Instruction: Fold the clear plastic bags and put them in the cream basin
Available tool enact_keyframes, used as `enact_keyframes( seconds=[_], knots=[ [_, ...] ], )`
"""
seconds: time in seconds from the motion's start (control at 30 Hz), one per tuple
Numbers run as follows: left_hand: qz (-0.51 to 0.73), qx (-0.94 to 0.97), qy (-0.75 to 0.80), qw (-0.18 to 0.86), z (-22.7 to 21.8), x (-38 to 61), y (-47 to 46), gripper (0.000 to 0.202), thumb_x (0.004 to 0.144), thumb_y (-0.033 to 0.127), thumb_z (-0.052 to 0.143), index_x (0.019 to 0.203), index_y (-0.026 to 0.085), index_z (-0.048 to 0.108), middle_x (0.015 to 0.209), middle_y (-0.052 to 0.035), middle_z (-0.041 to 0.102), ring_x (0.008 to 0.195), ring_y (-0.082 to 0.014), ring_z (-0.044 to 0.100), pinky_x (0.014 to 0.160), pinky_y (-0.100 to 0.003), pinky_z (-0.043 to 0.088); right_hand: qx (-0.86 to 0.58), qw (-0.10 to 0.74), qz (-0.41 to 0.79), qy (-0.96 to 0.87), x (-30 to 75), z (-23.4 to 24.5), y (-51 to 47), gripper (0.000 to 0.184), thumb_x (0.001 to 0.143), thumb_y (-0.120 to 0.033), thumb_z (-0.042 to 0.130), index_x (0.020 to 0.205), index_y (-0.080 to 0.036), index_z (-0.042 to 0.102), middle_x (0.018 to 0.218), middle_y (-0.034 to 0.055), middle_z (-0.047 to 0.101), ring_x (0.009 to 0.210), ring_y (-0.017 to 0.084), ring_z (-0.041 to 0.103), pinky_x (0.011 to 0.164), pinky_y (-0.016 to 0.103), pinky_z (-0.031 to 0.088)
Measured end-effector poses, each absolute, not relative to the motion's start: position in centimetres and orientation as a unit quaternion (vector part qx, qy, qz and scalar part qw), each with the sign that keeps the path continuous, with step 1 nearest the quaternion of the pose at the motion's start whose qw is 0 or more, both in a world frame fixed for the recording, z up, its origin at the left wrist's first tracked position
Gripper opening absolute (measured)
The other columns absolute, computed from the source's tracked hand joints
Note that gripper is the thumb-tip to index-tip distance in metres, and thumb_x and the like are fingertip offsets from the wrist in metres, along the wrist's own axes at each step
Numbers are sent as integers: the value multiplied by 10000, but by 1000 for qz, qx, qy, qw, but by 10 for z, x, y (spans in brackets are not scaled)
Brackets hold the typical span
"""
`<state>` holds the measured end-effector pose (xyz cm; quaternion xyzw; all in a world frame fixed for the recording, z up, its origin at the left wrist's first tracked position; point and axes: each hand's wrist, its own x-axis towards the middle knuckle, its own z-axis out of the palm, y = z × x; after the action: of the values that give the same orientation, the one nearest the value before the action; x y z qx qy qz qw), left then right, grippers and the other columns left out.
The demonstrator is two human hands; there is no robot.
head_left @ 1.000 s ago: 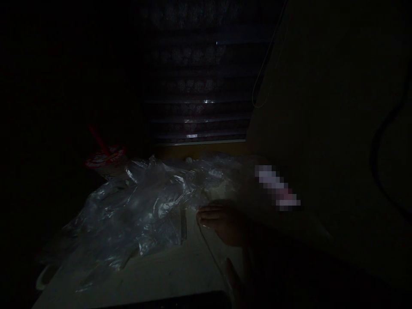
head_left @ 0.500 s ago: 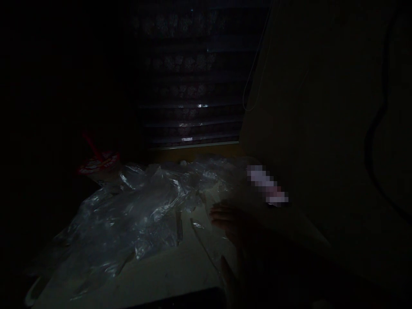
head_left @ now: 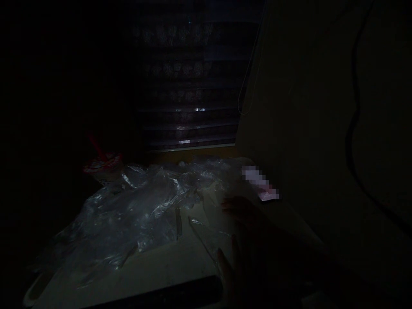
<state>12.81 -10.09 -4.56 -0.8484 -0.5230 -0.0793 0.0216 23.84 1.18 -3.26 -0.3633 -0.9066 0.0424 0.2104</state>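
At the far left, a drink cup [head_left: 104, 169] with a red-patterned top and a red straw stands behind a crumpled heap of transparent plastic wrap [head_left: 131, 214], which spreads across the left and back of the pale worktop [head_left: 154, 270]. A dark striped blind [head_left: 189, 86] hangs behind. Right of the heap, a separate transparent plastic piece [head_left: 209, 240] lies on the worktop, one long edge slanting towards the front.

At that piece's near right side is the left hand [head_left: 229, 270], two fingers standing apart; the rest of its grip is lost in shadow, so I cannot tell whether it pinches anything. Just beyond, the right hand [head_left: 243, 210] reaches leftward, its grip spread with nothing visibly pinched; whether it touches the plastic is too dark to tell. Near it, farther right, lies a pixelated pale and pink item [head_left: 259, 182].

For handling this film well, I would anchor its near edge with the left hand and smooth with flat right fingers away from that hold, keeping pressure light so it doesn't pucker. More light would help, since the edges barely show.
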Motion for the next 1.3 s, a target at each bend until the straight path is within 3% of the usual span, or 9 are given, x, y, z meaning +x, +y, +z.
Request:
enact_keyframes(
  seconds=[0.2, 0.37, 0.43, 0.83, 0.93, 1.1, 1.3],
  knots=[
    [-81, -847, -524, 32, -47, 130, -99, 302, 800, 284, 448, 1076, 163, 433, 1094, -71, 456, 920, -190, 488, 759, -400, 406, -374, 234, 42, -897, 245, -23, 7, 311, 763, -254, 404, 1035, -379, 487, 1142, -29, 470, 1054, 218, 412, 898, 427, 330],
    [-77, -843, -531, 38, -53, 134, -95, 387, 797, 333, 406, 1178, 264, 386, 1205, -89, 416, 1099, -331, 328, 831, -576, 252, -377, 253, 56, -889, 248, -22, 14, 360, 744, -257, 387, 1080, -368, 453, 1121, -5, 495, 1058, 256, 406, 890, 490, 312],
    [-73, -843, -532, 36, -57, 135, -94, 389, 795, 330, 386, 1182, 287, 387, 1210, -76, 420, 1113, -354, 302, 825, -602, 227, -379, 250, 59, -889, 249, -23, 16, 362, 740, -267, 384, 1082, -365, 449, 1113, 0, 501, 1047, 259, 415, 884, 499, 309],
    [-70, -844, -528, 65, -74, 134, -94, 395, 758, 281, 413, 1152, 297, 425, 1212, -47, 421, 1133, -364, 259, 827, -590, 225, -290, 172, 98, -936, 238, -50, 15, 224, 724, -339, 439, 909, -370, 562, 993, -38, 586, 987, 190, 477, 894, 360, 336],
    [-93, -838, -525, 114, -76, 134, -94, 387, 771, 252, 388, 1147, 340, 408, 1196, -12, 436, 1130, -331, 286, 815, -568, 250, -289, 178, 63, -938, 245, -43, 16, 246, 740, -338, 415, 942, -349, 556, 1008, -33, 578, 985, 179, 479, 893, 361, 337],
    [-117, -828, -526, 156, -79, 135, -95, 432, 741, 281, 452, 1164, 334, 381, 1216, -78, 405, 1113, -330, 316, 794, -611, 255, -329, 190, 8, -925, 262, -29, 15, 301, 778, -259, 353, 1014, -323, 529, 1044, -23, 556, 1006, 183, 464, 905, 405, 315],
    [-130, -822, -526, 173, -82, 137, -94, 419, 731, 265, 456, 1143, 330, 413, 1201, -76, 424, 1112, -332, 320, 791, -621, 268, -406, 203, -60, -889, 217, -61, -44, 365, 796, -240, 329, 1131, -358, 417, 1125, -48, 496, 1071, 216, 412, 902, 465, 315]
  ],
)
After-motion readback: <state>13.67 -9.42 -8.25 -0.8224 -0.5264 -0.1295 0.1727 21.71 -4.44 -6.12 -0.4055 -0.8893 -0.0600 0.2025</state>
